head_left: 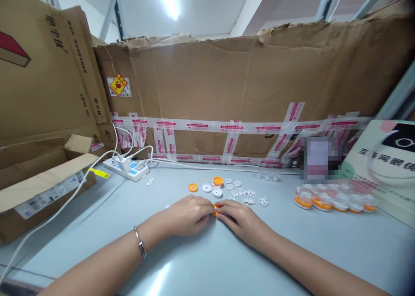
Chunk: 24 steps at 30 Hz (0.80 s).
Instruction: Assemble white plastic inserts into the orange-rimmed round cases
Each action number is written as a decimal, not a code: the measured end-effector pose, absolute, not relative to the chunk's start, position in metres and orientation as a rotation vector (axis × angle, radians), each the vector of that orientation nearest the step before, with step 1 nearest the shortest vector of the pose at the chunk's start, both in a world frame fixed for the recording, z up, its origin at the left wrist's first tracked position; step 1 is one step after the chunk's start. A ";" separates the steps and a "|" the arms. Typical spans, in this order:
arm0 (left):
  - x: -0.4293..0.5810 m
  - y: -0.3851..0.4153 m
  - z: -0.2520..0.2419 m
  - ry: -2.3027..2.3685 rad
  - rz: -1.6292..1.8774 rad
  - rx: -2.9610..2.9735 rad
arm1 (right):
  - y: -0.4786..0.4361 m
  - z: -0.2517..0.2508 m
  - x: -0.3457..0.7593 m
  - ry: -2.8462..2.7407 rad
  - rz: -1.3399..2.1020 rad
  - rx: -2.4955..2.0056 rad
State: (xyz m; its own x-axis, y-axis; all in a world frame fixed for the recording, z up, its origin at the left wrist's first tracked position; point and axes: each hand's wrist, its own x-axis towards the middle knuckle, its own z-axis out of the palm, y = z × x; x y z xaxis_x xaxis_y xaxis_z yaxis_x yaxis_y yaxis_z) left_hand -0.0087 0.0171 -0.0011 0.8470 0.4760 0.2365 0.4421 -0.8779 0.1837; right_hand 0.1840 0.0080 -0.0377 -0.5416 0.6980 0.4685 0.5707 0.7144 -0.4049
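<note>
Between the fingertips of both hands is a small orange round part (215,210), mostly covered by the fingers. My left hand (191,213), with a silver bracelet on its wrist, grips it from the left. From the right, my right hand (239,218) pinches the same part. Just beyond the hands lie an orange ring (193,187), a white disc (206,187), a white round cap (217,192) and an orange cap (218,181). Several small white plastic pieces with holes (241,192) are scattered to the right of these.
Several orange-and-clear round assemblies (333,198) stand grouped at the right, near a printed box (385,170). Clear parts (267,176) lie at the back. A power strip (129,168) with white cables and an open carton (48,188) are at the left. A cardboard wall (207,84) closes off the back.
</note>
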 end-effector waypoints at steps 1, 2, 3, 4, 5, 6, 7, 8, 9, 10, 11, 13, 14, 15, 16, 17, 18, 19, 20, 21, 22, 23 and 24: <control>-0.011 0.019 0.004 0.732 0.412 2.877 | 0.008 -0.038 0.184 -2.296 0.275 -0.969; -0.016 0.021 0.011 0.770 0.401 2.848 | 0.008 -0.038 0.184 -2.291 0.284 -0.981; -0.023 0.023 0.019 0.845 0.401 2.819 | 0.008 -0.038 0.184 -2.283 0.294 -0.996; -0.033 0.026 0.027 0.964 0.404 2.784 | 0.008 -0.038 0.184 -2.274 0.305 -1.011; -0.045 0.030 0.036 1.122 0.362 2.726 | 0.008 -0.037 0.184 -2.265 0.319 -1.025; -0.058 0.034 0.044 1.299 0.284 2.657 | 0.008 -0.037 0.184 -2.256 0.336 -1.037; -0.072 0.038 0.050 1.472 0.146 2.561 | 0.008 -0.037 0.184 -2.248 0.357 -1.047; -0.085 0.041 0.054 1.622 -0.040 2.428 | 0.008 -0.037 0.184 -2.240 0.381 -1.056; -0.096 0.045 0.057 1.685 -0.124 2.358 | 0.008 -0.037 0.185 -2.230 0.406 -1.065; -0.105 0.048 0.057 1.710 -0.171 2.315 | 0.008 -0.037 0.185 -2.215 0.430 -1.075; -0.111 0.050 0.056 1.723 -0.211 2.274 | 0.008 -0.038 0.185 -2.196 0.456 -1.085; -0.114 0.053 0.051 1.683 -0.250 2.230 | 0.008 -0.038 0.185 -2.150 0.506 -1.101; -0.113 0.054 0.048 1.660 -0.263 2.216 | 0.008 -0.037 0.185 -2.133 0.529 -1.109; -0.111 0.054 0.045 1.644 -0.268 2.210 | 0.008 -0.037 0.185 -2.123 0.553 -1.123; -0.108 0.054 0.043 1.641 -0.269 2.211 | 0.007 -0.036 0.185 -2.116 0.577 -1.142; -0.105 0.053 0.042 1.647 -0.267 2.216 | 0.007 -0.035 0.184 -2.109 0.600 -1.166; -0.102 0.053 0.041 1.658 -0.265 2.220 | 0.006 -0.034 0.184 -2.103 0.621 -1.190; -0.099 0.052 0.041 1.662 -0.267 2.222 | 0.006 -0.033 0.184 -2.098 0.640 -1.210; -0.097 0.051 0.041 1.649 -0.267 2.226 | 0.006 -0.031 0.184 -2.093 0.652 -1.219; -0.094 0.050 0.041 1.617 -0.263 2.233 | 0.005 -0.031 0.184 -2.091 0.657 -1.219; -0.092 0.049 0.040 1.571 -0.256 2.243 | 0.005 -0.030 0.184 -2.091 0.657 -1.215; -0.089 0.048 0.040 1.520 -0.246 2.256 | 0.004 -0.029 0.184 -2.092 0.654 -1.212; -0.087 0.048 0.039 1.476 -0.236 2.269 | 0.004 -0.029 0.184 -2.093 0.651 -1.211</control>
State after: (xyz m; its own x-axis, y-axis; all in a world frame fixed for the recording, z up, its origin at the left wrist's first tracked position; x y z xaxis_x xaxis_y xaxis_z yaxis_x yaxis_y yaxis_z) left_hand -0.0865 0.0475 0.0385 0.4216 0.8313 -0.3623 0.9028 -0.3475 0.2533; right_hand 0.1841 0.0042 -0.0288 -0.3821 0.8837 0.2702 0.5745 0.4562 -0.6796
